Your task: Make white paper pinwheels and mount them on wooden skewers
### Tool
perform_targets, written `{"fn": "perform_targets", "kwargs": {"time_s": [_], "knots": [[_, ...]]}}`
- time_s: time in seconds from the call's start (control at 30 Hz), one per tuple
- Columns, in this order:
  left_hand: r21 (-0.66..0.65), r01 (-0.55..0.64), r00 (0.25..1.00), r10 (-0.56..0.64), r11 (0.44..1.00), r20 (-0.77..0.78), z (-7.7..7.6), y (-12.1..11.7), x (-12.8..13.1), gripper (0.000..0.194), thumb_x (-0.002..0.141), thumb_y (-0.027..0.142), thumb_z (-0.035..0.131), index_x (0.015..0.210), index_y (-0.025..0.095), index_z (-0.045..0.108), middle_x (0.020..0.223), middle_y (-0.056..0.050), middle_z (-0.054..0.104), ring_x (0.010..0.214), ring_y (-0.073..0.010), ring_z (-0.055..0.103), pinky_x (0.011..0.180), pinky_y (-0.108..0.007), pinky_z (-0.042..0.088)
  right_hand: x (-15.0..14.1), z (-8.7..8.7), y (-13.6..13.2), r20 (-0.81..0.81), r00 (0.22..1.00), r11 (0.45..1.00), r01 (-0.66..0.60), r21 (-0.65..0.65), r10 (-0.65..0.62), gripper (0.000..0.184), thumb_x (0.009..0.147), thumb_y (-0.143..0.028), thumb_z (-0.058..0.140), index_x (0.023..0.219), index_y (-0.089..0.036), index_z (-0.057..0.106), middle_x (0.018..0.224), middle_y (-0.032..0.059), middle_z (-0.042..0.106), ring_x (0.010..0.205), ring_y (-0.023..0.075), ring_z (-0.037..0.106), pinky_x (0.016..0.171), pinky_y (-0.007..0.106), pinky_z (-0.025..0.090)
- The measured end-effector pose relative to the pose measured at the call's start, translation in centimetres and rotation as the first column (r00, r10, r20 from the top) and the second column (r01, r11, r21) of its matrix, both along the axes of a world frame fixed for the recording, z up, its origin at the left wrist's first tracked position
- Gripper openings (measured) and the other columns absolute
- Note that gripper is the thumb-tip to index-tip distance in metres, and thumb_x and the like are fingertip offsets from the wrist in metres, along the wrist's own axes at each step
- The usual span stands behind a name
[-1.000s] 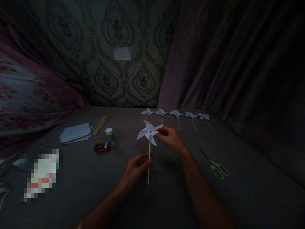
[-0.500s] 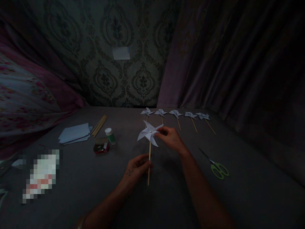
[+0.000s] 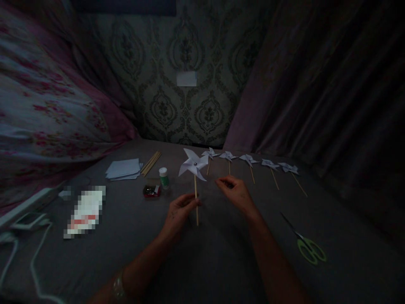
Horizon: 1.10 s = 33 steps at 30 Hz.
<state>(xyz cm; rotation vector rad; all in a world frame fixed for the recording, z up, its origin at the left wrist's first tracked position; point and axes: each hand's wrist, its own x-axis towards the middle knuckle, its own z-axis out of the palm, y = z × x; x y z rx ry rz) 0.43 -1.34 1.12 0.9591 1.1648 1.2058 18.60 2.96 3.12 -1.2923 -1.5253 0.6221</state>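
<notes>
Head view: one left hand (image 3: 179, 213), thumb and fingers clamped on the thin wooden stick (image 3: 195, 187) of a white paper pinwheel (image 3: 190, 166). Pinwheel: held upright, paper head above the grip, shiny round pin at its centre; stick end projecting below the grip. One right hand (image 3: 238, 195), to the right of that grip, apart from the pinwheel; thumb and forefinger curled close, whether the tips meet cannot be told.

Left of the grip, near: one small red box (image 3: 152, 191), open, metal bits inside; just beside it, one white-capped bottle (image 3: 164, 180), green label. Farther left and beyond: one bundle of loose sticks (image 3: 151, 164), beside a stack of white paper (image 3: 122, 169). Well left: one blurred-out packet (image 3: 85, 211); one white cord (image 3: 33, 273).

Beyond the grip, running rightward: five finished pinwheels (image 3: 248, 159), in a row. Right of the right hand, nearer the person: one pair of scissors (image 3: 311, 251), green handles. Beneath all: grey cloth (image 3: 215, 257).
</notes>
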Motion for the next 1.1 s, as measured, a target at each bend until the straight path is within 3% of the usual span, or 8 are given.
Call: {"fn": "perform_targets", "kwargs": {"time_s": [0.17,0.33,0.6,0.8,0.87,0.93,1.0,1.1], "knots": [[0.066,0.002,0.998,-0.006,0.998,0.056,0.2,-0.1,-0.3,0.033,0.060,0.035,0.076,0.086,0.014,0.073,0.077,-0.007,0.072,0.077,-0.0196,0.063,0.077,-0.030,0.045,-3.6,-1.5,-0.6,-0.107,0.970,0.972,-0.224,-0.068,0.216,0.022,0.071,-0.037,0.063,0.075,-0.017,0.072,0.085,0.0061,0.067,0.084,0.0182,0.061,0.077,0.030,0.045],[0.054,0.076,0.992,-0.080,0.996,0.093,0.3,-0.5,0.2,0.032,0.059,0.035,0.076,0.083,0.014,0.074,0.077,-0.008,0.071,0.070,-0.0183,0.062,0.071,-0.030,0.046,-5.0,-1.6,-1.1,-0.283,0.948,0.961,-0.201,-0.188,0.143,0.025,0.068,-0.042,0.066,0.074,-0.018,0.073,0.090,0.0069,0.068,0.089,0.0208,0.061,0.077,0.031,0.043],[-0.011,0.159,0.985,-0.158,0.987,0.074,0.0,-0.6,0.3,0.037,0.061,0.040,0.075,0.086,0.013,0.072,0.072,-0.008,0.070,0.069,-0.0180,0.063,0.069,-0.029,0.046,-4.5,-0.7,-1.1,-0.429,0.901,0.969,-0.161,-0.187,0.067,0.026,0.066,-0.041,0.069,0.075,-0.018,0.074,0.095,0.0069,0.068,0.090,0.0200,0.061,0.080,0.031,0.044],[-0.058,0.210,0.977,-0.207,0.976,0.055,-0.5,-0.6,0.4,0.039,0.061,0.040,0.075,0.090,0.014,0.072,0.071,-0.006,0.069,0.065,-0.0144,0.059,0.063,-0.025,0.043,-3.1,-0.5,-0.4,-0.348,0.934,0.960,-0.167,-0.223,0.082,0.028,0.071,-0.041,0.063,0.080,-0.017,0.073,0.090,0.0063,0.071,0.088,0.0198,0.063,0.080,0.031,0.045],[-0.081,0.180,0.984,-0.178,0.980,0.024,-0.8,-0.5,0.4,0.038,0.061,0.041,0.074,0.089,0.015,0.072,0.071,-0.006,0.068,0.064,-0.0138,0.058,0.061,-0.024,0.042,-1.7,-0.6,0.1,-0.201,0.979,0.955,-0.095,-0.280,0.038,0.026,0.074,-0.036,0.058,0.080,-0.015,0.072,0.083,0.0069,0.071,0.082,0.0205,0.064,0.076,0.032,0.046],[-0.099,0.165,0.985,-0.168,0.981,-0.025,-1.0,-0.4,0.4,0.039,0.060,0.042,0.074,0.088,0.015,0.072,0.072,-0.006,0.068,0.064,-0.0137,0.057,0.058,-0.023,0.040,0.0,-0.4,0.5,-0.001,0.990,0.963,0.138,-0.230,-0.142,0.024,0.076,-0.029,0.053,0.080,-0.014,0.071,0.080,0.0086,0.069,0.078,0.0213,0.063,0.074,0.033,0.046],[-0.113,0.185,0.977,-0.195,0.976,-0.084,-1.2,-0.4,0.4,0.040,0.060,0.043,0.072,0.088,0.014,0.072,0.071,-0.006,0.068,0.061,-0.0134,0.055,0.055,-0.023,0.039,1.7,-0.1,0.7,0.139,0.919,0.928,0.372,0.003,-0.369,0.025,0.078,-0.023,0.048,0.086,-0.014,0.070,0.089,0.0110,0.067,0.084,0.0218,0.061,0.081,0.035,0.045],[-0.120,0.235,0.953,-0.253,0.965,-0.165,-1.3,-0.4,0.6,0.039,0.061,0.044,0.070,0.086,0.015,0.073,0.069,-0.006,0.067,0.057,-0.0126,0.052,0.052,-0.023,0.036,3.5,0.6,0.6,0.218,0.825,0.846,0.464,0.264,-0.521,0.032,0.079,-0.017,0.044,0.103,-0.015,0.065,0.103,0.0133,0.061,0.099,0.0236,0.055,0.091,0.039,0.041]]}}
